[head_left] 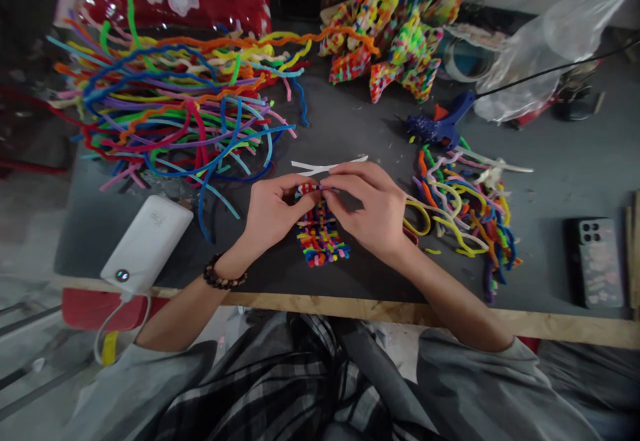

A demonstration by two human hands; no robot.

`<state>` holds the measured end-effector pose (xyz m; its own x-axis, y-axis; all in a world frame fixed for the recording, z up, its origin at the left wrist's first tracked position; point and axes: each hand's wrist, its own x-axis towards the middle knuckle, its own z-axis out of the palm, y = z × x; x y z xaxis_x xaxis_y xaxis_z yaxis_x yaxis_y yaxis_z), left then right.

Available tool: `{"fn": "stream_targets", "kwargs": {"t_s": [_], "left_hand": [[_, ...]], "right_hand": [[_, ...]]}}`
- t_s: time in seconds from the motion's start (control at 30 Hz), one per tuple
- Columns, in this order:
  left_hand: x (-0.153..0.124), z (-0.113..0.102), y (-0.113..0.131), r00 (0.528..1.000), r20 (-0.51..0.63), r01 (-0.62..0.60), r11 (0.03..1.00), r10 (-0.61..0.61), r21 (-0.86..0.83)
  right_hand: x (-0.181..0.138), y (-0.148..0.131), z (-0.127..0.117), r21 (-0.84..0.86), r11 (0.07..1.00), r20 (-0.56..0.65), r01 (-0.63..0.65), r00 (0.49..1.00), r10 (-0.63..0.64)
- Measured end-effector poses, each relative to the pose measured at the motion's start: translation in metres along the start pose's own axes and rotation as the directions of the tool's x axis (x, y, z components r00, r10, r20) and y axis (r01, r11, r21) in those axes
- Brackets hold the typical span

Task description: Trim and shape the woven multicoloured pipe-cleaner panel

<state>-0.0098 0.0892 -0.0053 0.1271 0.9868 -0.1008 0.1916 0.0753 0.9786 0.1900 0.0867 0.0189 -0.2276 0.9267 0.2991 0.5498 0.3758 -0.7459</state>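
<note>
A small woven piece of multicoloured pipe cleaners [324, 235] hangs between my hands near the table's front edge. My left hand [275, 213] pinches its upper left corner between thumb and fingers. At the upper right corner, my right hand [369, 204] has thumb and forefinger closed on the same weave. The fingertips hide part of its top edge. Just beyond my fingers lie thin white strips [327, 166], crossing one another on the dark table [350, 134].
Loose pipe cleaners [200, 107] spread at the back left, shorter pieces [465, 207] at right. Woven star shapes [385, 34] sit at the back. A blue glue gun [443, 124], a white power bank [150, 241] with a cable, and a phone [600, 261] lie around.
</note>
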Motion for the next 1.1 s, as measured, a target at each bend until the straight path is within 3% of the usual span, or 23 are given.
{"fn": "stream_targets", "kwargs": {"t_s": [0.3, 0.6, 0.73, 0.83, 1.1], "left_hand": [[0.001, -0.001, -0.005, 1.0, -0.003, -0.006, 0.999, 0.006, 0.033], [0.0, -0.002, -0.006, 0.999, -0.036, -0.012, 1.0, 0.013, 0.009], [0.001, -0.001, -0.008, 0.999, -0.041, 0.002, 0.999, -0.004, -0.036], [0.0, 0.0, -0.008, 1.0, -0.014, 0.023, 0.998, -0.023, -0.051], [-0.001, 0.0, -0.003, 1.0, -0.007, -0.007, 1.0, 0.006, -0.008]], "right_hand": [[-0.009, 0.015, 0.008, -0.288, 0.943, -0.041, 0.164, 0.982, -0.184], [-0.013, 0.026, 0.002, -0.24, 0.934, 0.146, 0.264, 0.961, -0.234], [-0.008, 0.024, 0.002, -0.257, 0.929, 0.102, 0.265, 0.964, -0.247], [-0.005, 0.019, 0.004, -0.212, 0.949, 0.021, 0.234, 0.972, -0.235], [-0.002, 0.001, 0.004, 0.028, 0.999, -0.097, -0.044, 0.994, 0.047]]}}
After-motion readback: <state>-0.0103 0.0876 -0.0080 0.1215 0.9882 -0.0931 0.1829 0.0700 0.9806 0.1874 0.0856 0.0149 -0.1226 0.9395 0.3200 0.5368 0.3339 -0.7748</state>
